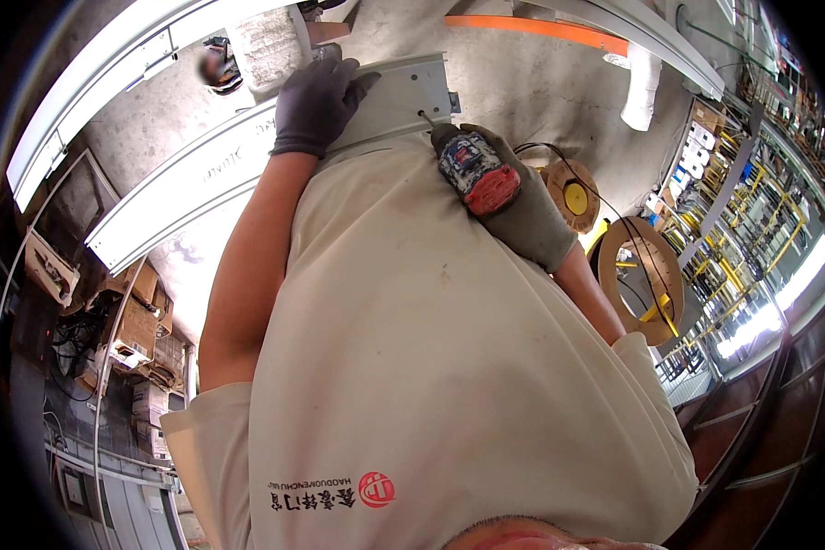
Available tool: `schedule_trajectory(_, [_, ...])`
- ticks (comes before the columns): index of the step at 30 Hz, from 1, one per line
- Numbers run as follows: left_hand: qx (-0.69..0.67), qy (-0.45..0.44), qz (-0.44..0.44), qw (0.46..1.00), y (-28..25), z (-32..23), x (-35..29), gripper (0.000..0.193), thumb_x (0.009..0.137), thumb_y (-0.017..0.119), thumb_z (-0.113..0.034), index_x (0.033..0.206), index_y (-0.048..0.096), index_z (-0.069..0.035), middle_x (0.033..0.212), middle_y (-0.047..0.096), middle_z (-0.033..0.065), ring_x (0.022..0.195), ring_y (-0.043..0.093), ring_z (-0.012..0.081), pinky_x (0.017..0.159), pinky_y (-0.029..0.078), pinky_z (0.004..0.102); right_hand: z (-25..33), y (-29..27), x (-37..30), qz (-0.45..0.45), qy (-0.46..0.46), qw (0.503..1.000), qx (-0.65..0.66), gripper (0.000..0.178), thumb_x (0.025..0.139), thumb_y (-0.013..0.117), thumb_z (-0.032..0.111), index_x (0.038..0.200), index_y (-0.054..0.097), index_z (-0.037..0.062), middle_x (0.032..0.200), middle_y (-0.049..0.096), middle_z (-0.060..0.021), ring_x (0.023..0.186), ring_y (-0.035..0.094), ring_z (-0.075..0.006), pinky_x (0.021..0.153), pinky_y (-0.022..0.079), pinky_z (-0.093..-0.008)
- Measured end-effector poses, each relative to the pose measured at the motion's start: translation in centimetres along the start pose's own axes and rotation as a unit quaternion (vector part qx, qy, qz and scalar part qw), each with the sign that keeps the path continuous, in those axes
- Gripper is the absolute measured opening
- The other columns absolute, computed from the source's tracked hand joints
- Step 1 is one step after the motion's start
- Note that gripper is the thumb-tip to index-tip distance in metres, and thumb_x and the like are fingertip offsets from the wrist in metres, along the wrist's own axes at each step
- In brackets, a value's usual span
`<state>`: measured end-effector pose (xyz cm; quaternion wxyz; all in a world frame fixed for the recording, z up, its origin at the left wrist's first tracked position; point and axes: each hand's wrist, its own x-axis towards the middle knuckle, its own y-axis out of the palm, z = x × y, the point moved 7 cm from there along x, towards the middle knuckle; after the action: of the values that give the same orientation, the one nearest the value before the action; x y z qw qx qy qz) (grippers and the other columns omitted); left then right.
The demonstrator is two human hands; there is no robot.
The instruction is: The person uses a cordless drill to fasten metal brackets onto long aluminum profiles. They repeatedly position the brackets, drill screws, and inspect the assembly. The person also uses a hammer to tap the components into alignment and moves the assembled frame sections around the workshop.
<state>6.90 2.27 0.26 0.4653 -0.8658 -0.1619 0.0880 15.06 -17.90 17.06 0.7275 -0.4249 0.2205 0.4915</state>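
Observation:
A long white metal profile (390,103) lies across in front of me, with small holes near its right end and handwritten marks on its left stretch. My left hand (316,105), in a dark grey glove, lies over the profile, its fingers bent at the far edge and its thumb out to the right. My right hand (532,215), in a grey glove, is wrapped round a power drill (477,172) with a worn dark and red body. The thin bit points at a hole near the profile's right end; whether it is inside the hole I cannot tell.
A black cable (588,176) loops right of the drill, past two brown reels (573,197) with yellow parts. An orange beam (536,25) lies beyond. A wrapped bundle (268,48) stands at far left, cardboard boxes (137,316) nearer. Yellow racking (729,229) fills the right.

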Motion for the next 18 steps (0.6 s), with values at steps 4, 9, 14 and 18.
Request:
schedule_trajectory(4, [0.007,0.000,0.007,1.000,-0.22,-0.24,-0.08,0.040,0.096,0.068,-0.045,0.114,0.074,-0.011,0.109,0.076,0.0127,0.093,0.073,0.0334,0.081,0.058,0.0442,0.02,-0.12,-0.01,0.002,-0.028,1.000,0.001,0.067,0.089,0.074,0.012,0.148,0.044,0.0065,0.129,0.068,-0.0206,0.121,0.067,-0.0347,0.102,0.053,-0.0402])
schedule_trajectory(9, [0.004,-0.001,0.011,1.000,0.08,-0.10,-0.12,0.040,0.096,0.067,-0.046,0.114,0.074,-0.011,0.110,0.076,0.0130,0.093,0.073,0.0328,0.080,0.058,0.0440,-0.07,-0.14,0.13,-0.015,-0.056,0.998,0.003,0.070,0.086,0.077,0.017,0.147,0.044,0.0086,0.123,0.070,-0.0231,0.114,0.068,-0.0418,0.096,0.057,-0.0444])
schedule_trajectory(14, [0.011,0.002,0.005,1.000,-0.11,-0.30,-0.09,0.040,0.095,0.068,-0.046,0.113,0.074,-0.011,0.108,0.076,0.0126,0.093,0.073,0.0327,0.081,0.058,0.0442,-0.23,-0.17,0.25,0.000,-0.059,0.998,0.006,0.071,0.085,0.078,0.017,0.147,0.044,0.0097,0.126,0.070,-0.0206,0.116,0.067,-0.0408,0.098,0.056,-0.0433])
schedule_trajectory(18, [-0.001,0.000,0.011,1.000,0.03,-0.14,-0.10,0.040,0.095,0.069,-0.046,0.113,0.074,-0.010,0.109,0.076,0.0130,0.094,0.073,0.0331,0.083,0.058,0.0443,-0.25,-0.19,0.26,0.001,-0.070,0.997,0.021,0.072,0.085,0.078,0.018,0.148,0.044,0.0101,0.126,0.070,-0.0198,0.118,0.067,-0.0404,0.099,0.055,-0.0426])
